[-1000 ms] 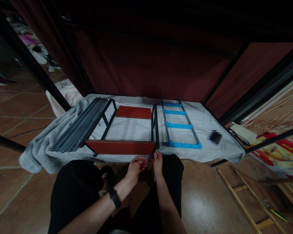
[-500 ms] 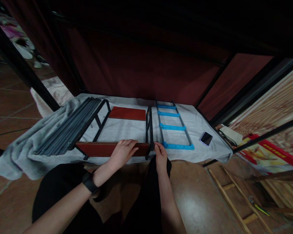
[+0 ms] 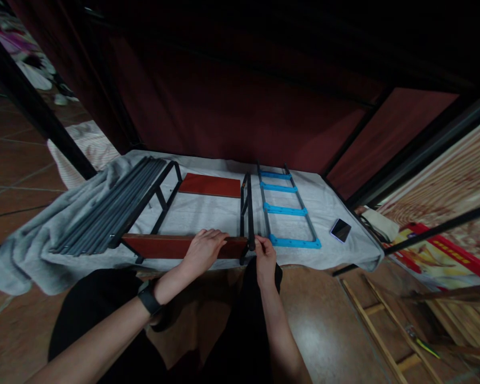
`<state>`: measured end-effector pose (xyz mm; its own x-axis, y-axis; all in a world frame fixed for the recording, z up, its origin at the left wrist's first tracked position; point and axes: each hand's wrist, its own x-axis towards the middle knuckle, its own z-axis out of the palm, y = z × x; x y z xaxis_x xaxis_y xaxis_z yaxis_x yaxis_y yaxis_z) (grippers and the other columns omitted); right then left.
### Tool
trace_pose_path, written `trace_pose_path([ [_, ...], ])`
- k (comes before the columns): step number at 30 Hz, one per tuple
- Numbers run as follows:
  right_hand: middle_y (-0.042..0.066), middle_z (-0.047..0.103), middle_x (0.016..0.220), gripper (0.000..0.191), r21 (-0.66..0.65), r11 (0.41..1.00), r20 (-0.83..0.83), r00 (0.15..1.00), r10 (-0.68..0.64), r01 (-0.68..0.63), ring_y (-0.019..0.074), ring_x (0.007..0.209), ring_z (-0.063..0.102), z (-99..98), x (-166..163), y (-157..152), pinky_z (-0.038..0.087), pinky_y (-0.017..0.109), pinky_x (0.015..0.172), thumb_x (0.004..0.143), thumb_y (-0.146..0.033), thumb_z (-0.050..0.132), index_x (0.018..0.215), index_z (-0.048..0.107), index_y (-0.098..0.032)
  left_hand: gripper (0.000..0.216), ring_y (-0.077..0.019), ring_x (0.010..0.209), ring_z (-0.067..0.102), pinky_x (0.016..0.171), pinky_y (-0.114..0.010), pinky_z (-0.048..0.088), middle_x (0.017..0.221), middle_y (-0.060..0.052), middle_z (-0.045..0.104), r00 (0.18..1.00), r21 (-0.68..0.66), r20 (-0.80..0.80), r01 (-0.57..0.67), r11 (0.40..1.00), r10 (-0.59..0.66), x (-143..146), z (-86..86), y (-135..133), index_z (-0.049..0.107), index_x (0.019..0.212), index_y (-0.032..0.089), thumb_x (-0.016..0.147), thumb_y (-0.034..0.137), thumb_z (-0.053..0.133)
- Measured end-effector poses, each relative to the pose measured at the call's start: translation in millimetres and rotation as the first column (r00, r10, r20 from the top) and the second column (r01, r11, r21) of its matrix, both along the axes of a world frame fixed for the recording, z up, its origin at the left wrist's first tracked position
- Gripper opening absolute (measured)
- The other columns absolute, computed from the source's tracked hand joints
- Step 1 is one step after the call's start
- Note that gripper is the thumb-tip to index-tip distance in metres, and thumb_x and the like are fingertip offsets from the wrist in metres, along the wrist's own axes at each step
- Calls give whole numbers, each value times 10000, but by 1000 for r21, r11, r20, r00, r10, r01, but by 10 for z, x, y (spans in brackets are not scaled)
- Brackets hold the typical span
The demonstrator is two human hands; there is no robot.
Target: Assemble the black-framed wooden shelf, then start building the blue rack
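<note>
My left hand (image 3: 203, 249) lies over the top edge of a red-brown board (image 3: 152, 247), its fingers on top and the thumb toward me. That board stands on edge along the near side, between two black metal side frames (image 3: 249, 208). At the near right corner of the right side frame, my right hand (image 3: 265, 255) is closed in a pinch. Whatever its fingertips hold is too small to make out. A second red-brown board (image 3: 210, 185) spans the two frames at the far side.
Grey tubes (image 3: 108, 213) lie in a row on the left, on a grey cloth (image 3: 20, 264). Right of the frame is a ladder-like piece with blue crossbars (image 3: 286, 209), then a phone (image 3: 341, 230). A wooden ladder (image 3: 374, 309) and a pair of pliers (image 3: 426, 348) lie at lower right.
The view has shifted slightly. Both hands keep their places, the left on the board and the right at the frame's corner.
</note>
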<state>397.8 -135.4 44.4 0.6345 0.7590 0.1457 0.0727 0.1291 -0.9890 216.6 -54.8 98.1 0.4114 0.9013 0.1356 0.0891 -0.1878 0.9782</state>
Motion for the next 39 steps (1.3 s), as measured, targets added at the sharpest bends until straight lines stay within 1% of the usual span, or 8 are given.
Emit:
trace_pose_path([
  [4,41,685,912,288,-12,1000,66,998,-23,24,181,846,599,-9,-37,-2,461,322,829,878,-417,537,982,669,-183,180,-317,1087,560,1106,-393,259,867,-103,684,999,-50,-35,23,998,-25,-6,-10,3,743,842,247,722,115,727],
  [7,40,674,926,291,-18,1000,122,992,-13,15,183,869,600,-1,-38,-13,461,325,847,904,-423,501,1000,646,-189,171,-308,1069,576,1063,-410,304,920,-105,695,985,109,-168,59,992,-40,-18,-3,2,737,915,242,771,162,691],
  [11,42,653,940,262,-27,1000,228,973,22,-16,186,889,594,26,-16,-20,458,332,860,922,-395,476,1013,627,-200,243,-262,955,621,912,-406,396,988,-99,707,850,485,-526,282,828,19,-50,19,19,690,1069,200,917,185,501],
  [14,43,635,933,240,-29,998,276,960,53,-47,184,876,589,52,-8,-6,463,326,838,932,-372,461,1018,614,-208,277,-239,925,637,848,-383,419,993,-98,712,771,592,-627,374,714,116,-76,30,34,664,1114,174,956,180,436],
  [17,46,627,931,231,-36,998,307,950,62,-53,188,887,588,69,-13,8,466,324,831,934,-366,458,1016,609,-212,280,-232,922,643,839,-378,427,995,-97,713,745,622,-649,403,671,154,-86,32,40,657,1120,162,964,178,425],
  [24,34,637,913,276,-54,997,228,972,60,-49,179,838,598,23,-3,-1,472,311,773,933,-436,467,1011,597,-205,258,-230,917,639,831,-374,434,1000,-93,711,737,604,-660,403,688,148,-71,58,33,655,1108,154,956,167,448],
  [35,19,546,778,342,-164,984,389,912,126,-66,197,742,571,17,63,92,464,340,706,971,-527,342,854,502,-248,259,-231,913,632,828,-376,423,984,-89,703,732,581,-667,394,712,139,-66,60,23,654,1104,162,960,174,439],
  [39,2,508,714,348,-190,973,311,932,187,-132,185,655,531,31,85,108,461,327,622,964,-550,348,815,476,-263,242,-227,920,631,847,-368,417,985,-83,703,729,584,-670,396,709,144,-62,76,18,657,1082,174,949,159,456],
])
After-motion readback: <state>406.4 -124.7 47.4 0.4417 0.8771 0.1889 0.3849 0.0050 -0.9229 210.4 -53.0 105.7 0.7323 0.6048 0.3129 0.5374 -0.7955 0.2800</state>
